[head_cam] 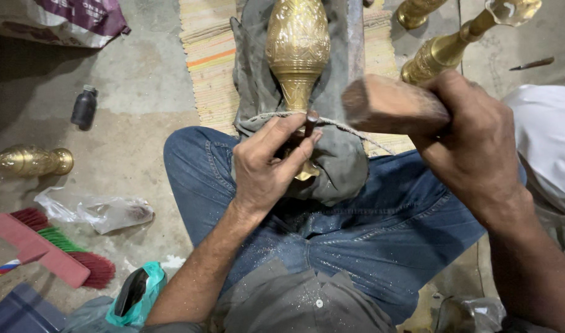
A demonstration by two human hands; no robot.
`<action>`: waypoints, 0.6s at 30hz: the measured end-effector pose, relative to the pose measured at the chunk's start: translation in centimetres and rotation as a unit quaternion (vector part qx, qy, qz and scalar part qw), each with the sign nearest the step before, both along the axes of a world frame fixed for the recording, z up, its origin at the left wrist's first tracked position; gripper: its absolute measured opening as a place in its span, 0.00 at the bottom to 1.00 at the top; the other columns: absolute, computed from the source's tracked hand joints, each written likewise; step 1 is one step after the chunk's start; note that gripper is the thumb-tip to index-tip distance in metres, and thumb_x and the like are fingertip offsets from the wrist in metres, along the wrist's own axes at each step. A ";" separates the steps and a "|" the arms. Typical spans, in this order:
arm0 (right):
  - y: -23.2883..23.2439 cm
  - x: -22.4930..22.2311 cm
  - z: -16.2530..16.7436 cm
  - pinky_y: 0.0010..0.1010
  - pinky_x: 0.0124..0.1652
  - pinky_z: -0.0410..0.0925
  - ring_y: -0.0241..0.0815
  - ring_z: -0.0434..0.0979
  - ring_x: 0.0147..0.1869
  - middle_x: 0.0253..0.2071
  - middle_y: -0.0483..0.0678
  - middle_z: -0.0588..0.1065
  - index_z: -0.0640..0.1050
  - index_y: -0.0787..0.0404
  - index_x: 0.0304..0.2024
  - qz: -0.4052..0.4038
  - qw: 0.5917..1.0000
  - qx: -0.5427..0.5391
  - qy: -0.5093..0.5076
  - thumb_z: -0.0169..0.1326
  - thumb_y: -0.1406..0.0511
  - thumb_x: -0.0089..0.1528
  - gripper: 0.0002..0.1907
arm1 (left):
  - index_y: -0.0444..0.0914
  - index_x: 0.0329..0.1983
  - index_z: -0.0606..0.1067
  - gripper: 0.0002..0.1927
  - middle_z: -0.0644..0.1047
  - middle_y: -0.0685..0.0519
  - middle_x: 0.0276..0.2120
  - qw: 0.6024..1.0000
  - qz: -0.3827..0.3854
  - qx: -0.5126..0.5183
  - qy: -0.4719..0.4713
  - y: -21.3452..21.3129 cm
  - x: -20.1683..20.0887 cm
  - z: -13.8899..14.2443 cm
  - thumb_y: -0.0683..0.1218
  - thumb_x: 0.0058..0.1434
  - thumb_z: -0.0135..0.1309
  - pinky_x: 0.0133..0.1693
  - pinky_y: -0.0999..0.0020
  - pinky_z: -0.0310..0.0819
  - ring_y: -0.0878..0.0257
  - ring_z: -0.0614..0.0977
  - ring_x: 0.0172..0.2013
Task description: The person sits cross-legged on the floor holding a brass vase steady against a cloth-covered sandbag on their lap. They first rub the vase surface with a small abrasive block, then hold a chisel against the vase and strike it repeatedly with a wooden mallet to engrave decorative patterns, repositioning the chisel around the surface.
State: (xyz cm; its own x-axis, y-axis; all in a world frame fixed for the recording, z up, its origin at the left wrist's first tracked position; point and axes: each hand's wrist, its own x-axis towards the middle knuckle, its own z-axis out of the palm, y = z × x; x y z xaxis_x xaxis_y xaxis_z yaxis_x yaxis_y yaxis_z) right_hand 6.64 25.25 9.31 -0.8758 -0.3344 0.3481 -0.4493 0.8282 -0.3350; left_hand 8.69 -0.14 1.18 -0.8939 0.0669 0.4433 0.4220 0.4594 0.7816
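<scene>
An engraved brass vase (298,46) lies on a grey cloth (341,157) across my lap, tied down by a thin rope (350,126). My left hand (267,163) pinches a small dark chisel (310,121) upright against the vase's narrow neck. My right hand (470,139) grips a wooden mallet (387,105), whose blunt head hangs just right of the chisel's top. I sit cross-legged in blue jeans (381,231) dusted with metal filings.
More brass pieces stand at the upper right (446,52) and lie at the far left (29,161). A striped mat (211,55), a dark bottle (84,106), a plastic bag (97,211), a red-bristled brush (54,253) and a teal bag (137,293) lie on the concrete floor.
</scene>
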 end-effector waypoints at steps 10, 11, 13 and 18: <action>-0.1 -0.4 -0.5 0.43 0.37 0.71 0.54 0.79 0.37 0.34 0.58 0.75 0.73 0.69 0.43 0.014 1.000 0.004 0.021 0.65 0.73 0.59 0.14 | 0.39 0.53 0.78 0.15 0.82 0.53 0.39 1.000 -0.013 -0.010 0.018 0.0 -0.2 0.4 0.44 0.65 0.66 0.38 0.69 0.81 0.64 0.86 0.37; -0.1 -0.5 -0.5 0.44 0.37 0.71 0.55 0.78 0.37 0.33 0.58 0.75 0.73 0.69 0.43 0.011 1.000 0.005 0.020 0.65 0.73 0.59 0.14 | 0.40 0.53 0.78 0.15 0.82 0.53 0.39 0.999 -0.014 -0.015 0.027 0.0 -0.1 0.4 0.44 0.65 0.67 0.38 0.69 0.81 0.64 0.86 0.37; -0.1 -0.4 -0.6 0.44 0.39 0.71 0.55 0.79 0.40 0.35 0.57 0.75 0.74 0.68 0.45 0.013 0.999 0.005 0.029 0.65 0.73 0.59 0.15 | 0.40 0.53 0.78 0.15 0.82 0.53 0.39 0.999 -0.010 -0.022 0.030 0.1 0.1 0.4 0.44 0.65 0.67 0.37 0.68 0.80 0.63 0.86 0.36; -0.1 -0.1 -0.3 0.45 0.44 0.71 0.55 0.79 0.44 0.39 0.56 0.75 0.74 0.65 0.47 0.014 0.999 0.032 0.034 0.65 0.73 0.60 0.16 | 0.40 0.53 0.78 0.17 0.83 0.53 0.40 0.998 -0.020 -0.058 0.020 0.1 0.5 0.7 0.43 0.62 0.68 0.34 0.68 0.79 0.63 0.84 0.31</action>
State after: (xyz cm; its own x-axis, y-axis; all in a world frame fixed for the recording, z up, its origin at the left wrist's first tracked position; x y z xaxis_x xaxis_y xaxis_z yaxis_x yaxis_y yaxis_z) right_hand 6.54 25.12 9.02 -0.8405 -0.3825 0.3838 -0.4933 0.8333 -0.2496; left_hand 9.16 -0.05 1.83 -0.8716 0.1547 0.4652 0.4710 0.5278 0.7068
